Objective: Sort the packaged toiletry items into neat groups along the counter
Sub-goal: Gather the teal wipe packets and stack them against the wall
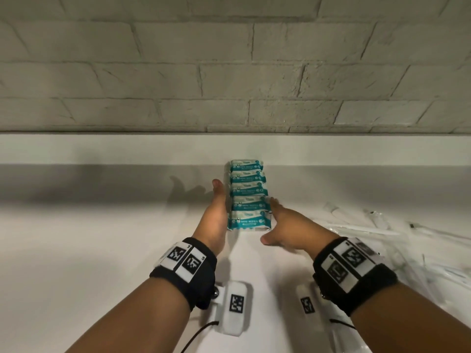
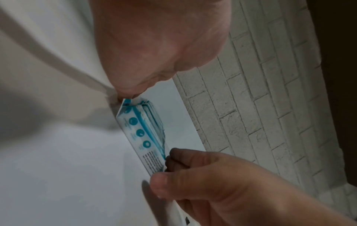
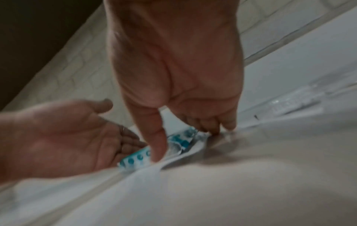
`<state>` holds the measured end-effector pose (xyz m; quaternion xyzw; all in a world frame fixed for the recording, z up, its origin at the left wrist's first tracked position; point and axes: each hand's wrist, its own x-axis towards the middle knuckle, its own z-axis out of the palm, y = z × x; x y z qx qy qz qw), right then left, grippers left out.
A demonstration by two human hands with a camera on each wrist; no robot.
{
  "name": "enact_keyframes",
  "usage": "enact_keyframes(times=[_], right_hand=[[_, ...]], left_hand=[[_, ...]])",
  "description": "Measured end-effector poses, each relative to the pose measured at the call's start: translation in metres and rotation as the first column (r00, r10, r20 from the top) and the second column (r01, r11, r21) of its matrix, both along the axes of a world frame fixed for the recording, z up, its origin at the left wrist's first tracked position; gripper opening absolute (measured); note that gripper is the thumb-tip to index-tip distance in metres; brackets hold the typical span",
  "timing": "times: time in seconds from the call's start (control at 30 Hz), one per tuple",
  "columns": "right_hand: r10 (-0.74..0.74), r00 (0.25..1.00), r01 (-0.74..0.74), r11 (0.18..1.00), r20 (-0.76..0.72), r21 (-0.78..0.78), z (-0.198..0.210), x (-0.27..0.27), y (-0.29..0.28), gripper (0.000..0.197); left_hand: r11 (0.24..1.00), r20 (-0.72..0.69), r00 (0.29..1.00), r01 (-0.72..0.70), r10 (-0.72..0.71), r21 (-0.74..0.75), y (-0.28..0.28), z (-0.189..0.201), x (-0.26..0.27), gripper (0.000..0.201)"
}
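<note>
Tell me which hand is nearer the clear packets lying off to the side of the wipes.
Right. The right hand lies along the wipes' right edge, on the same side as the clear packets. The left hand lies along the wipes' left edge, farther away.

Pale brick wall runs across the back, mortar lines showing; below it a white ledge steps down; black wristbands carry square black-and-white markers; two small white boxes sit under the wrists, a dark cord trailing from one.
</note>
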<state>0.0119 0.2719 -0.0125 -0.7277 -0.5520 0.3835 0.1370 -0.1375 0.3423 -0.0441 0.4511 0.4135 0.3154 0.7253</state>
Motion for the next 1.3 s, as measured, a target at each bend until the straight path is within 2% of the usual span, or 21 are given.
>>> enact_keyframes(times=[0.03,0.07,0.2,0.27,0.43,0.53,0.7,0.83,0.93,1.03,1.07,1.13,1.2,1.3], right_hand=[[0.040,0.984,-0.046,0.998,0.172,0.031,-0.003,-0.001,0.003,0.074],[0.050,0.965,-0.066,0.996,0.256,0.053,-0.004,-0.002,0.006,0.070],[0.074,0.926,-0.087,0.996,0.370,0.017,-0.015,-0.006,0.017,0.067],[0.075,0.920,-0.089,0.996,0.385,0.021,-0.017,-0.007,0.018,0.069],[0.010,0.990,-0.010,1.000,0.144,0.000,-0.004,0.005,0.015,0.073],[0.056,0.975,-0.054,0.998,0.213,-0.013,0.000,0.004,0.012,0.077],[0.155,0.953,-0.148,0.988,0.260,-0.046,0.001,0.002,0.012,0.062],[0.136,0.953,-0.120,0.990,0.270,-0.072,0.002,0.001,0.011,0.067],[0.127,0.968,-0.102,0.987,0.215,-0.127,0.013,0.004,0.012,0.065],[0.051,0.982,-0.031,0.993,0.181,-0.112,0.024,0.008,0.023,0.064],[0.013,0.989,0.000,0.996,0.144,-0.090,0.024,0.009,0.029,0.065],[-0.063,0.997,0.059,0.994,-0.045,-0.089,0.018,0.008,0.039,0.061],[-0.120,0.977,0.100,0.988,-0.178,-0.116,0.014,0.007,0.046,0.054],[-0.225,0.939,0.196,0.972,-0.260,-0.133,0.010,0.011,0.051,0.050]], left_hand=[[1.000,-0.023,1.000,-0.010,0.010,0.011,0.000,0.002,-0.001,0.081],[1.000,-0.031,0.999,-0.013,0.013,0.011,-0.001,0.002,-0.001,0.082],[0.998,-0.002,0.998,0.066,-0.066,0.008,0.000,-0.002,0.000,0.075],[0.999,0.011,0.999,0.040,-0.040,0.000,0.002,-0.004,-0.002,0.075],[0.997,0.028,0.997,0.069,-0.069,0.020,0.003,-0.007,-0.001,0.075],[0.999,0.040,0.999,0.034,-0.035,0.021,0.003,-0.010,0.003,0.072],[0.999,0.059,0.998,0.037,-0.038,0.014,0.003,-0.015,0.007,0.074],[0.999,0.049,0.998,0.033,-0.034,0.017,0.004,-0.019,0.008,0.074],[0.999,0.030,0.999,0.044,-0.045,0.027,0.007,-0.019,0.006,0.075],[0.999,0.000,0.999,0.051,-0.051,0.010,0.016,-0.015,0.005,0.078],[0.998,-0.004,0.998,0.057,-0.057,0.003,0.020,-0.013,0.005,0.080],[0.997,0.007,0.997,0.071,-0.071,-0.003,0.026,-0.008,0.008,0.083],[0.997,0.013,0.997,0.082,-0.082,-0.011,0.031,-0.006,0.011,0.085],[0.999,-0.041,0.998,0.046,-0.046,0.008,0.039,-0.010,0.014,0.090]])
